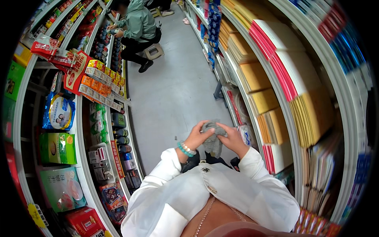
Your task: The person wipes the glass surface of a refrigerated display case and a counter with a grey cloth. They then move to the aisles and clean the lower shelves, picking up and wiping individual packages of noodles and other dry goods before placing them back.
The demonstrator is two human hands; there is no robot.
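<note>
A crumpled grey cloth [213, 139] is bunched up in front of my body, above the aisle floor. My left hand [197, 135] grips its left side, with the thumb lying across the top. On the other side, my right hand [232, 137] pinches the cloth near its upper right edge. The lower end of the cloth hangs loose below my fingers. Some of my fingertips are hidden behind it. Beaded bracelets [186, 149] circle my left wrist.
Shelves of packaged goods [59, 148] line the left, with a red hanging display [77, 72] jutting out. Stacked envelopes and paper [284, 71] fill the right shelves. Ahead on the grey floor [174, 74], a person [137, 29] sits low by a plastic stool [154, 51], hands at shelved bottles.
</note>
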